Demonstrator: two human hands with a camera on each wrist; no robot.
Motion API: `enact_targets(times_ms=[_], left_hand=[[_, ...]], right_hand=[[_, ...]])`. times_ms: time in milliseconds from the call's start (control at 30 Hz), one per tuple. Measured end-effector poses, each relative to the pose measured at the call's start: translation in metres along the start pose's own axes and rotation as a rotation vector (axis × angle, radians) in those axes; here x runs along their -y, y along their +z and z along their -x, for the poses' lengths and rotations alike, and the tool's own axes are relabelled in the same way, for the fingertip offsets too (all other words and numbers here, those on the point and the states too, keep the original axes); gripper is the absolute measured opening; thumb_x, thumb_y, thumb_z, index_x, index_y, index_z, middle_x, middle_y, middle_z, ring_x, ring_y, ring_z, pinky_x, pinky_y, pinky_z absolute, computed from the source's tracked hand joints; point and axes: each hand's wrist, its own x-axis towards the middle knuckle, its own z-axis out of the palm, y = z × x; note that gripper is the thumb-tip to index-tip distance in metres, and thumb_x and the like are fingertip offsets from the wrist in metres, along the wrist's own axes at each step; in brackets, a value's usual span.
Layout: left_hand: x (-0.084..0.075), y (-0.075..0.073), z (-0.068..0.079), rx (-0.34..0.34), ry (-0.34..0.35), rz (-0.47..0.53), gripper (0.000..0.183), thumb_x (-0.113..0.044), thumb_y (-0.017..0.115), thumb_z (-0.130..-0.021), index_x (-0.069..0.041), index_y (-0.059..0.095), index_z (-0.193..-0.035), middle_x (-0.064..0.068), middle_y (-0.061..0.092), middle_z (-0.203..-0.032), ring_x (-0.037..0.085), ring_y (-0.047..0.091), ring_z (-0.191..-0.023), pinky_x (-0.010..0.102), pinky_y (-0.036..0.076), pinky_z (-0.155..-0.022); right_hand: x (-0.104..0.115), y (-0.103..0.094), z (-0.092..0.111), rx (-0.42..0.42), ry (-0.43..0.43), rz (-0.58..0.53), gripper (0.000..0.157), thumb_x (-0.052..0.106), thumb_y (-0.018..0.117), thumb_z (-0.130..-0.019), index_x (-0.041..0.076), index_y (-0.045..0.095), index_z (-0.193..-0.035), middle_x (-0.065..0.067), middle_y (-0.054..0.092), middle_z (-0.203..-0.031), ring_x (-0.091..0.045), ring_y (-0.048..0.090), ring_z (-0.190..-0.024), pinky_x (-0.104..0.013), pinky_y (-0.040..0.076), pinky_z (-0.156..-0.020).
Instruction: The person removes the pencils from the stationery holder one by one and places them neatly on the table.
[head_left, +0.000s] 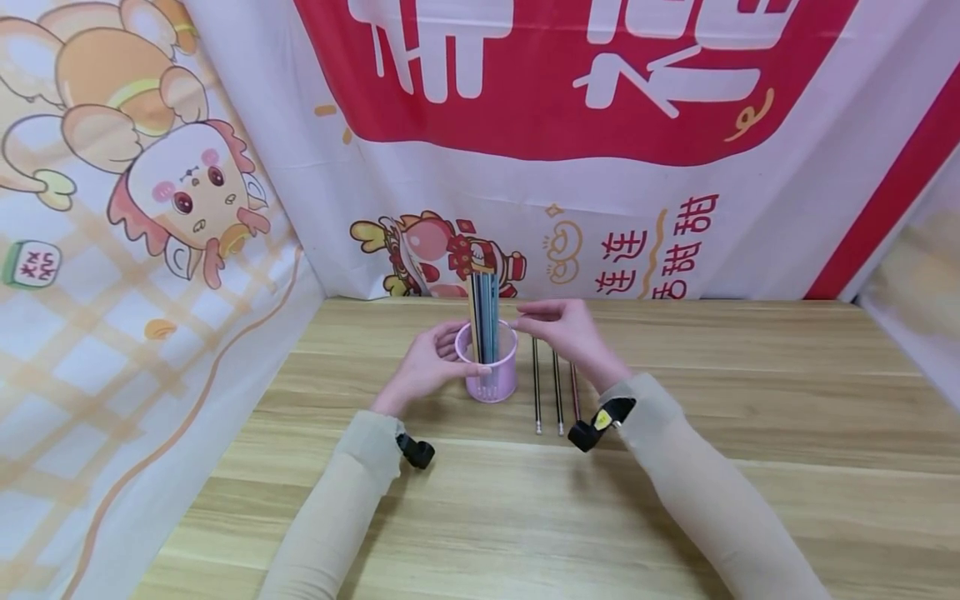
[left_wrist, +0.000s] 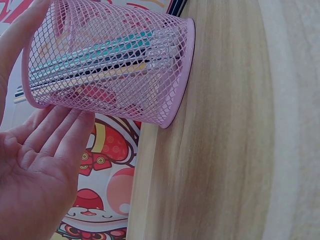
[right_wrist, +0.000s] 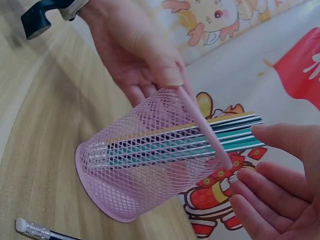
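Note:
A pink mesh pencil cup stands upright on the table, with several pencils leaning inside it, eraser ends down. My left hand holds the cup from its left side, the thumb at the near rim and the fingers behind. In the left wrist view, the fingers lie along the mesh wall. Beside the cup's right rim is my right hand, fingers loosely bent and nothing in its grasp. The right wrist view shows its thumb close to the pencil tops; whether they touch I cannot tell.
Three pencils, among them a dark one, lie side by side on the wooden table right of the cup, partly under my right arm. A printed cloth hangs behind the table's back edge, and another cloth covers the left side.

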Motion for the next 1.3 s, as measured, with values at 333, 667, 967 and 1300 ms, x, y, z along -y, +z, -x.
enact_targets(times_ms=[333, 667, 967, 1300], left_hand=[[-0.002, 0.0, 0.001, -0.002, 0.003, -0.007, 0.085, -0.014, 0.093, -0.075, -0.004, 0.049, -0.146, 0.013, 0.057, -0.142, 0.027, 0.057, -0.127, 0.034, 0.046, -0.108], [-0.002, 0.0, 0.001, 0.002, 0.01, -0.007, 0.084, -0.012, 0.092, -0.075, -0.003, 0.049, -0.146, 0.015, 0.057, -0.142, 0.027, 0.057, -0.128, 0.035, 0.046, -0.109], [0.0, 0.001, 0.001, -0.005, 0.005, -0.007, 0.084, -0.012, 0.092, -0.075, -0.003, 0.049, -0.146, 0.014, 0.057, -0.142, 0.027, 0.057, -0.127, 0.034, 0.046, -0.108], [-0.002, 0.001, 0.002, -0.007, 0.003, -0.007, 0.084, -0.012, 0.092, -0.075, -0.002, 0.048, -0.147, 0.015, 0.057, -0.142, 0.027, 0.057, -0.128, 0.034, 0.046, -0.109]], right_hand=[[-0.008, 0.02, -0.019, -0.017, -0.027, 0.003, 0.04, 0.027, 0.083, -0.088, 0.011, 0.073, -0.123, -0.007, 0.072, -0.12, -0.021, 0.067, -0.111, -0.044, 0.049, -0.105], [-0.011, 0.029, -0.023, -0.07, -0.064, -0.04, 0.038, 0.024, 0.081, -0.089, 0.01, 0.073, -0.124, -0.006, 0.073, -0.119, -0.02, 0.067, -0.109, -0.039, 0.053, -0.101], [-0.011, 0.034, -0.025, -0.095, -0.071, -0.06, 0.035, 0.018, 0.079, -0.091, 0.008, 0.073, -0.123, -0.007, 0.074, -0.115, -0.021, 0.068, -0.107, -0.036, 0.055, -0.097], [-0.011, 0.038, -0.026, -0.121, -0.059, -0.052, 0.037, 0.019, 0.081, -0.089, 0.01, 0.073, -0.124, -0.004, 0.075, -0.108, -0.02, 0.069, -0.102, -0.034, 0.057, -0.09]])
